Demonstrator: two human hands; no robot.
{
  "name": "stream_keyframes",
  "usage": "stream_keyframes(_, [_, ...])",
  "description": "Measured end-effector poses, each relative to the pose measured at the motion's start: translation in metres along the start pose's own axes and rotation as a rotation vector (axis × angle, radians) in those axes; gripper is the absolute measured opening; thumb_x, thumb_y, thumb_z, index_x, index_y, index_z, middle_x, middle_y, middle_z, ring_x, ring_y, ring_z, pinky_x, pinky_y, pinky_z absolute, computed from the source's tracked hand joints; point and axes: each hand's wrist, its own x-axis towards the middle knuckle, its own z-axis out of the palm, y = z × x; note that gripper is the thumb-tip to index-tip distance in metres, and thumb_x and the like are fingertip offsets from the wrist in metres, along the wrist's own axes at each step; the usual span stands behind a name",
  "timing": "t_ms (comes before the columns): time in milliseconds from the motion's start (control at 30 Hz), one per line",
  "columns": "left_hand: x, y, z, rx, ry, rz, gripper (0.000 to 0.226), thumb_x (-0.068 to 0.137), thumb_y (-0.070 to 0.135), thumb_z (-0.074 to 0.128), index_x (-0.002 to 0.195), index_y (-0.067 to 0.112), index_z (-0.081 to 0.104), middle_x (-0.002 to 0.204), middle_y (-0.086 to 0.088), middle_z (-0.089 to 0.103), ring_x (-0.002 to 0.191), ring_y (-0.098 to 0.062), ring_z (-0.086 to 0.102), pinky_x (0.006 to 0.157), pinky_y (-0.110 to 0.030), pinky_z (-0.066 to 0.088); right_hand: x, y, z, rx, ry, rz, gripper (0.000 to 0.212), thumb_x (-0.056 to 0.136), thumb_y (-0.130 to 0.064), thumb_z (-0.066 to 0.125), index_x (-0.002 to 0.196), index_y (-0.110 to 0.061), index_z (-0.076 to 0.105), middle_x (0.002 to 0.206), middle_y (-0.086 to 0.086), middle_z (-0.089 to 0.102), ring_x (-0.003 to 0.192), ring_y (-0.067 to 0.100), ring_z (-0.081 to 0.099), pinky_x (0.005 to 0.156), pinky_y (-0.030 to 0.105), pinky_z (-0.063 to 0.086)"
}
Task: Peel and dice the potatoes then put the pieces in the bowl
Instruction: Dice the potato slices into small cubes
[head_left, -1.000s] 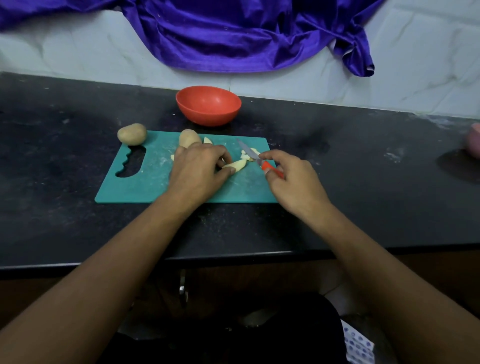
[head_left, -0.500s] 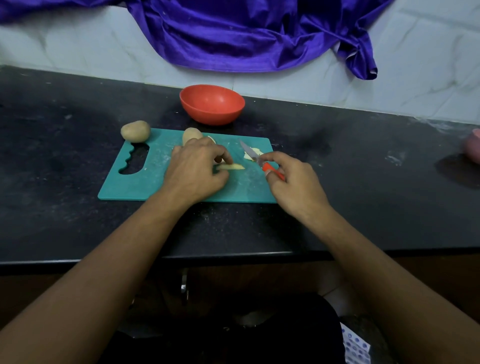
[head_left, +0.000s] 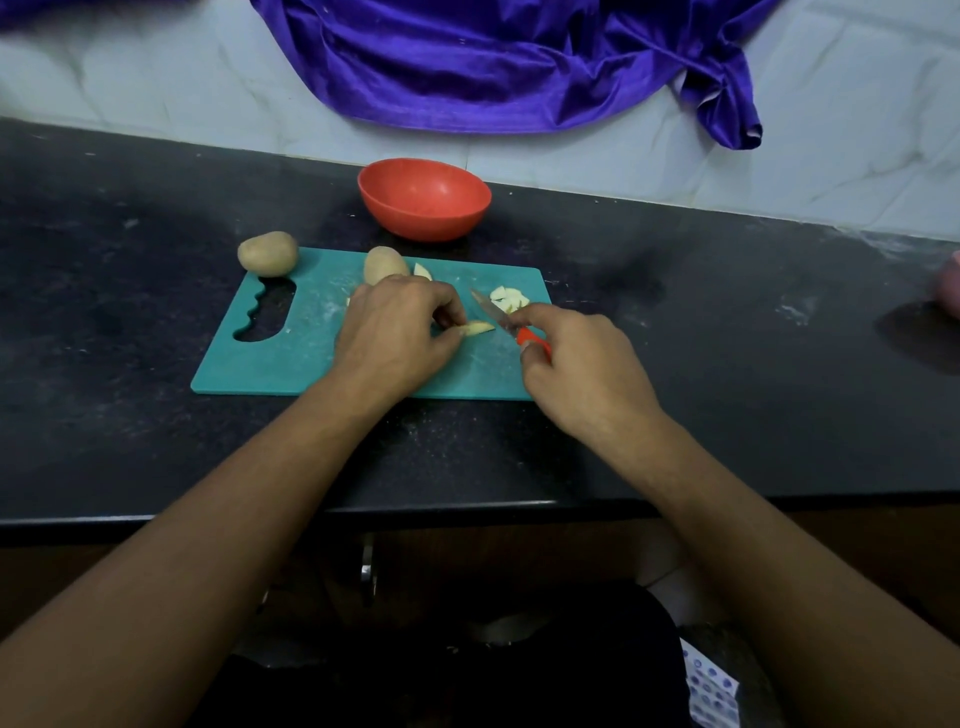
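On the teal plastic cutting board (head_left: 311, 358), a pale peeled potato wedge (head_left: 479, 328), long axis left to right, thin tip pointing right towards the blade. Pinched at its left end between curled fingers and thumb of the left hand (head_left: 400, 332). In the closed right hand (head_left: 582, 374), gripped by the handle, a small orange-handled knife (head_left: 496, 316), blade aimed far-left, just beside the wedge. At the board's far right, a heap of cut pieces (head_left: 510, 298); beyond the board, a round red plastic bowl (head_left: 423, 200)

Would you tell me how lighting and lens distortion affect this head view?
Head view: light is dim and soft, so the black counter swallows detail; the purple cloth shows sheen; wide-angle bowing bends the counter's front edge slightly; the knife and potato slice look a little soft.
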Motion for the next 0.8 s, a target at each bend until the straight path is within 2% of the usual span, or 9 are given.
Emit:
stream_keyframes(67, [0.0,0.0,0.001,-0.017,-0.001,-0.011,0.006,0.086,0.032,0.076,0.09,0.027,0.076,0.088,0.011,0.072,0.089,-0.016,0.064,0.082,-0.045,0.054,0.0,-0.003,-0.002,-0.023,0.0,-0.013,0.039,0.097,-0.021,0.053,0.131,-0.033,0.067,0.075,-0.007,0.057,0.058,0.009,0.049,0.056,0.029,0.037])
stream_keyframes(167, [0.001,0.0,0.001,-0.03,-0.016,-0.034,0.004,0.086,0.031,0.077,0.089,0.029,0.076,0.089,0.01,0.07,0.089,-0.016,0.063,0.08,-0.043,0.054,0.001,-0.008,-0.005,-0.081,-0.03,-0.025,0.035,0.097,-0.019,0.052,0.126,-0.027,0.07,0.09,0.004,0.069,0.069,0.021,0.052,0.065,0.033,0.044])
stream_keyframes(300, [0.002,-0.002,0.001,-0.035,-0.03,-0.053,0.002,0.085,0.032,0.076,0.087,0.031,0.075,0.091,0.009,0.071,0.091,-0.019,0.064,0.079,-0.041,0.054,0.009,-0.014,-0.004,-0.128,-0.078,-0.005,0.035,0.095,-0.017,0.052,0.122,-0.026,0.071,0.084,0.002,0.059,0.073,0.023,0.047,0.065,0.031,0.039])
stream_keyframes(433, [0.002,-0.001,0.0,-0.034,-0.035,-0.07,0.005,0.086,0.036,0.076,0.087,0.031,0.076,0.089,0.009,0.07,0.09,-0.019,0.064,0.078,-0.04,0.054,0.01,-0.017,0.004,-0.168,-0.087,-0.033,0.041,0.097,-0.018,0.05,0.133,-0.028,0.066,0.101,0.007,0.069,0.078,0.026,0.054,0.066,0.032,0.041])
stream_keyframes(567, [0.002,-0.001,0.0,-0.032,-0.029,-0.101,0.006,0.086,0.036,0.076,0.09,0.031,0.078,0.079,0.014,0.062,0.087,-0.019,0.065,0.079,-0.039,0.054,-0.006,-0.01,0.012,-0.279,-0.062,-0.117,0.047,0.103,-0.024,0.045,0.15,-0.028,0.05,0.095,0.004,0.067,0.078,0.024,0.059,0.062,0.035,0.042])
stream_keyframes(667, [0.001,0.001,-0.001,-0.027,-0.025,-0.112,0.006,0.086,0.036,0.076,0.09,0.032,0.078,0.083,0.012,0.067,0.088,-0.018,0.065,0.079,-0.039,0.054,-0.01,-0.005,0.014,-0.323,-0.085,-0.154,0.051,0.105,-0.026,0.043,0.156,-0.029,0.04,0.087,0.0,0.06,0.073,0.02,0.058,0.06,0.035,0.045])
stream_keyframes(800, [0.0,0.002,-0.001,-0.026,-0.024,-0.117,0.006,0.086,0.035,0.076,0.09,0.032,0.077,0.088,0.011,0.071,0.09,-0.019,0.066,0.081,-0.04,0.055,-0.006,0.003,0.011,-0.309,-0.064,-0.109,0.052,0.103,-0.024,0.044,0.155,-0.033,0.043,0.094,0.004,0.067,0.072,0.022,0.054,0.062,0.034,0.041])
